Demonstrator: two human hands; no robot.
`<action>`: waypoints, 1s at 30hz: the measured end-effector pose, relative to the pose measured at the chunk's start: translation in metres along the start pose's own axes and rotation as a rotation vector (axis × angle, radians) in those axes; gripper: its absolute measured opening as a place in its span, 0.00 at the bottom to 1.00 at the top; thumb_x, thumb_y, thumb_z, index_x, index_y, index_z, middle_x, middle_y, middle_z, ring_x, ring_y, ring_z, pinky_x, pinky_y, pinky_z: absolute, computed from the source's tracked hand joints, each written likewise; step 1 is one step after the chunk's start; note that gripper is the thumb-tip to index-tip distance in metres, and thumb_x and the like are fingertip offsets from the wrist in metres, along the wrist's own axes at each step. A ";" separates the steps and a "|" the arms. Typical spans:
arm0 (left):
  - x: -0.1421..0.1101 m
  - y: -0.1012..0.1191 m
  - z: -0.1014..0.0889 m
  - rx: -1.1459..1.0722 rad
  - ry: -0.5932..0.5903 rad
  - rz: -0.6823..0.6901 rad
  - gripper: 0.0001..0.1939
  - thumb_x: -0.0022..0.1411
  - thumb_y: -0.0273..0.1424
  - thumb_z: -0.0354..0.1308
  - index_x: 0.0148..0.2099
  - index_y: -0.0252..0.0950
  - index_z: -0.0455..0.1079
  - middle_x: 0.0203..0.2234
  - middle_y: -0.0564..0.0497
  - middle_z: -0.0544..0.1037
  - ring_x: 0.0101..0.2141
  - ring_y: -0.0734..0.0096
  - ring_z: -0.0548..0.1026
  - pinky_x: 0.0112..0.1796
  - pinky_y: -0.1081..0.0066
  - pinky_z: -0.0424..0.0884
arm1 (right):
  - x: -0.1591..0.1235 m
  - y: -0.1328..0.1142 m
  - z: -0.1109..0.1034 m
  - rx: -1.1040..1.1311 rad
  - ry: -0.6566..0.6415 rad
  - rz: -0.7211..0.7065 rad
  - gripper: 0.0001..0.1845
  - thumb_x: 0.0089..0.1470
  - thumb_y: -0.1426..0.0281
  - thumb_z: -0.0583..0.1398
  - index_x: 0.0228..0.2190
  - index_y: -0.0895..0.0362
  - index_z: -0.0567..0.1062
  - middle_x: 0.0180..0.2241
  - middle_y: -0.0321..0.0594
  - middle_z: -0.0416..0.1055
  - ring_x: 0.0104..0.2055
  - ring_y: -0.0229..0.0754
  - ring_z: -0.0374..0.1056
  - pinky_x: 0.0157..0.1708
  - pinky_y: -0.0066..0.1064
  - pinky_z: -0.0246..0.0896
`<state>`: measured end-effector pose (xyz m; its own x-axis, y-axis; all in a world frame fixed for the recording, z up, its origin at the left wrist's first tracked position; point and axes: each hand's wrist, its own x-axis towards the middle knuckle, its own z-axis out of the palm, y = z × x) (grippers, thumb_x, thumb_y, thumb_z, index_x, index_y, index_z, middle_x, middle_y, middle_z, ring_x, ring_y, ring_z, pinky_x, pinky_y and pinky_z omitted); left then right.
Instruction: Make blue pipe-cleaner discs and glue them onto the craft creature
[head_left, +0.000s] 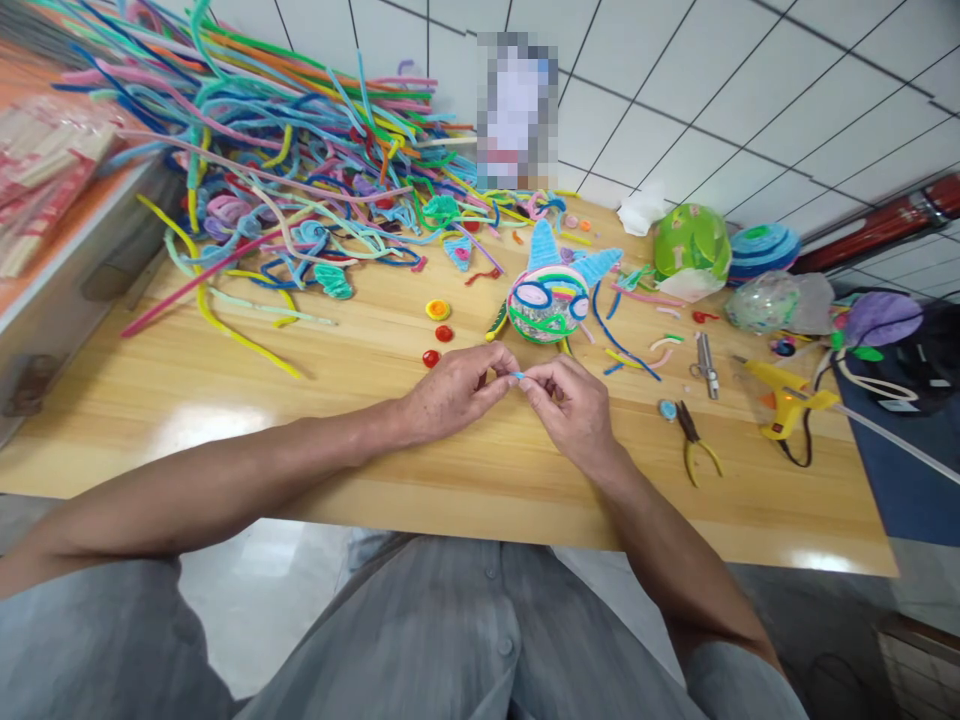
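Observation:
My left hand (pixel 457 392) and my right hand (pixel 571 405) meet over the middle of the wooden table (pixel 225 400). Both pinch a small light-blue pipe-cleaner piece (pixel 516 375) between their fingertips. Just beyond them stands a round figure (pixel 549 298) wrapped in coloured pipe cleaners, with blue pointed ears and ringed eyes. Small coiled discs, one yellow (pixel 437 309) and two red (pixel 444 333), lie to the left of the figure.
A big heap of coloured pipe cleaners (pixel 285 150) fills the far left. On the right lie yellow-handled pliers (pixel 697 440), a metal tool (pixel 706 365), a yellow glue gun (pixel 784 398), a green ball (pixel 691 243) and a clear ball (pixel 763 302). A shelf with packets (pixel 45 180) stands left.

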<state>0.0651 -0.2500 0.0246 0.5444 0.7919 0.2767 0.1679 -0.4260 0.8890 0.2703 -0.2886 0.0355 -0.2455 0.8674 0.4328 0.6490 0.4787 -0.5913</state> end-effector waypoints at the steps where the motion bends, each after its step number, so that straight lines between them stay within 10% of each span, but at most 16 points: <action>1: 0.000 0.000 -0.001 0.039 -0.002 0.035 0.04 0.70 0.28 0.56 0.41 0.35 0.71 0.29 0.56 0.74 0.27 0.77 0.67 0.32 0.74 0.63 | 0.000 0.000 0.000 -0.012 -0.003 -0.016 0.06 0.63 0.73 0.63 0.32 0.53 0.76 0.27 0.33 0.69 0.29 0.37 0.65 0.30 0.31 0.58; 30: -0.004 -0.002 0.014 -0.546 0.110 -0.228 0.19 0.67 0.48 0.64 0.40 0.36 0.70 0.28 0.56 0.70 0.26 0.77 0.64 0.28 0.74 0.62 | -0.003 -0.006 0.005 0.298 0.055 0.275 0.07 0.61 0.65 0.65 0.33 0.53 0.83 0.27 0.34 0.75 0.27 0.36 0.64 0.29 0.31 0.59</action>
<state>0.0742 -0.2585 0.0171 0.4512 0.8899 0.0676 -0.1921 0.0229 0.9811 0.2633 -0.2929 0.0343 -0.0478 0.9640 0.2615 0.4457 0.2549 -0.8581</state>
